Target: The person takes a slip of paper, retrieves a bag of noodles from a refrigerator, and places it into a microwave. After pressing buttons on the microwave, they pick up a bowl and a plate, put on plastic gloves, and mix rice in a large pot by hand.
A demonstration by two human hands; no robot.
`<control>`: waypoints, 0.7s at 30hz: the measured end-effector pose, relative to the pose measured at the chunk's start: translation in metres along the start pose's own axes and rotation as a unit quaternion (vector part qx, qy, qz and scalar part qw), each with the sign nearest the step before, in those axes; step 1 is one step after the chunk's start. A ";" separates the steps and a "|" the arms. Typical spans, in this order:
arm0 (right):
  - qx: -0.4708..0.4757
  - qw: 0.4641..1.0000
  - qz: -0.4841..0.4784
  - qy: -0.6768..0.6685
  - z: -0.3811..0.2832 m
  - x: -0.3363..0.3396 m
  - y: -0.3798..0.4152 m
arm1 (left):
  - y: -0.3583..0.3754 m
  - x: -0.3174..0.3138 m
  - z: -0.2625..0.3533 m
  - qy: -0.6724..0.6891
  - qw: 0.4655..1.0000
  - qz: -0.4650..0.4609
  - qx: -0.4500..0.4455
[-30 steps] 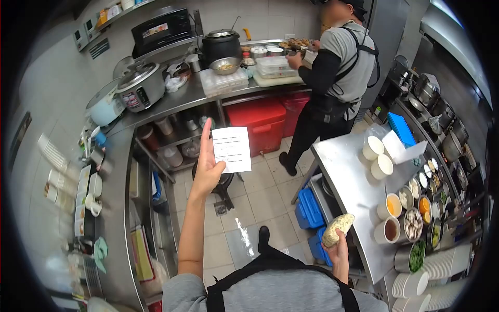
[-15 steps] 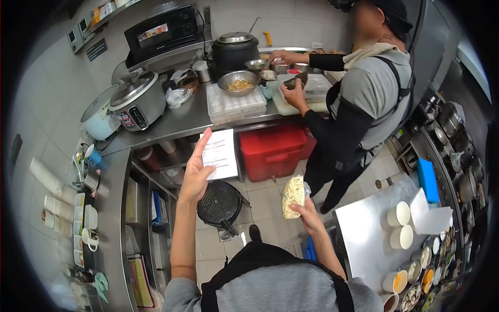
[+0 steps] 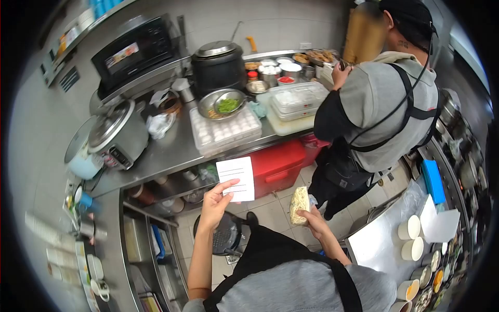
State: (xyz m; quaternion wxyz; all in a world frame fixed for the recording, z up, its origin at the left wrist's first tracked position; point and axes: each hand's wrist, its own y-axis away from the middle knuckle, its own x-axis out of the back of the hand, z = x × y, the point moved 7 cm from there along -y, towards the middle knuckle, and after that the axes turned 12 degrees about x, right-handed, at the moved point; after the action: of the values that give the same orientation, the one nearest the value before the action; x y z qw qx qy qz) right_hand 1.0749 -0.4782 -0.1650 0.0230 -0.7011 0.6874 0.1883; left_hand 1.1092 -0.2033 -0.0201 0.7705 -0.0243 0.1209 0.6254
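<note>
Left hand (image 3: 213, 206) pinches the paper slip (image 3: 242, 184), right hand (image 3: 313, 219) clutches the noodle-like bundle (image 3: 299, 204) over bare floor (image 3: 273, 209), and a slackened grip could drop either!

Slip of paper (image 3: 240, 173) unreadable, stacked cups (image 3: 44, 230) blurred, stool (image 3: 225, 235) partly hidden

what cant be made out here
Writing on the paper slip: head view, too small and blurred.
Part of the noodle bundle: head view, covered by the right hand.
Part of the black stool: head view, behind the left forearm.
Cup stack at left: head view, blurred.
</note>
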 end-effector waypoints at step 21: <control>0.137 0.963 -0.018 0.231 -0.047 0.081 -0.209 | -0.475 -0.172 0.315 -0.419 0.783 -0.046 -0.457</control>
State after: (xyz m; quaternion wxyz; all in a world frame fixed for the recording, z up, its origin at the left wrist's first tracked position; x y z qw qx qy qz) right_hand 1.2880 -0.5578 -0.1923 -0.0374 -0.7283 0.6801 -0.0750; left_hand 1.5864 -0.4118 0.2686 0.6721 -0.1143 -0.5150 0.5196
